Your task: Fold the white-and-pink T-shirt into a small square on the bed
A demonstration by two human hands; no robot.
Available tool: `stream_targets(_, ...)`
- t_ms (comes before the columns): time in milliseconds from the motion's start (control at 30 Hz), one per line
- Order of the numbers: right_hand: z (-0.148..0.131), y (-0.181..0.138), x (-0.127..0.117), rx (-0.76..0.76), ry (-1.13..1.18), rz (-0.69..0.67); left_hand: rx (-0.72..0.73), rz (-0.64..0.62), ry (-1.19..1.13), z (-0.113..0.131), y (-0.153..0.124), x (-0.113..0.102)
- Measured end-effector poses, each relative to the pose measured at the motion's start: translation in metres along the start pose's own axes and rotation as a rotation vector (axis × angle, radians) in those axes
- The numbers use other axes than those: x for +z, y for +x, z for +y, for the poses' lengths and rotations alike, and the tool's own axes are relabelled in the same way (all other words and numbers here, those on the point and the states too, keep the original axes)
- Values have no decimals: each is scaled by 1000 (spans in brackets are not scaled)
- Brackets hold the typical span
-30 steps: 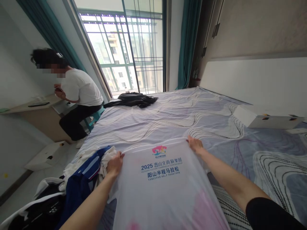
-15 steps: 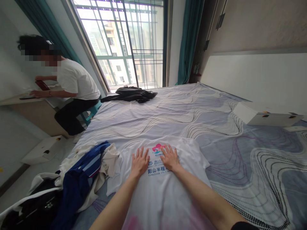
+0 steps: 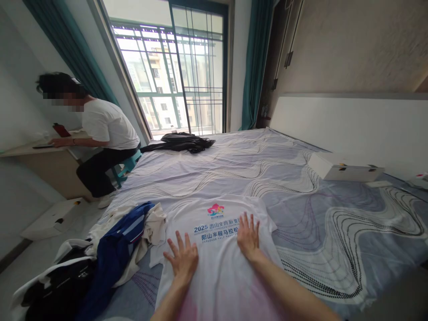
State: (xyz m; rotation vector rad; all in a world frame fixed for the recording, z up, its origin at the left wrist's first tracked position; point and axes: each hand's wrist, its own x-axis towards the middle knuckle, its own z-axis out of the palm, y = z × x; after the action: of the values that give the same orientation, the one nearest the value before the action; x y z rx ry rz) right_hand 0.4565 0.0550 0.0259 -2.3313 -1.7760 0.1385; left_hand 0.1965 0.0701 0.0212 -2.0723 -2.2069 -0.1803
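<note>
A white T-shirt (image 3: pixel 217 263) with a pink and blue logo and blue lettering lies spread on the bed, its collar end away from me. My left hand (image 3: pixel 183 257) rests flat on the shirt's left side, fingers spread. On the right of the printed lettering lies my right hand (image 3: pixel 248 236), palm down with fingers stretched out. Neither hand holds anything. Some soft folds run down the shirt between my forearms. Pink tinting shows near its lower part.
A heap of clothes (image 3: pixel 117 254), blue, black and cream, lies left of the shirt. Black clothing (image 3: pixel 182 142) sits at the bed's far edge. A white box (image 3: pixel 346 167) stands on the patterned bedsheet (image 3: pixel 214 174) at right. A person (image 3: pixel 109 125) sits at a desk at left.
My hands have moved apart and closer to me over the shirt, uncovering more of the lettering. My view has tilted up. The seated person's raised hand has come down from the red object.
</note>
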Motion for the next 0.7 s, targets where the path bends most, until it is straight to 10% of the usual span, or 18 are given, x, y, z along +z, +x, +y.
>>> stream_targets(167, -44, -87, 7, -361, 206, -198, 242, -88, -92, 22, -75, -2)
stream_targets(567, 100, -165, -22, 327, -129, -7, -138, -7, 116, -100, -183, -44)
stream_targets(700, 121, -190, -28, 368, 93, -112, -205, -260, -163, -120, -198, -54)
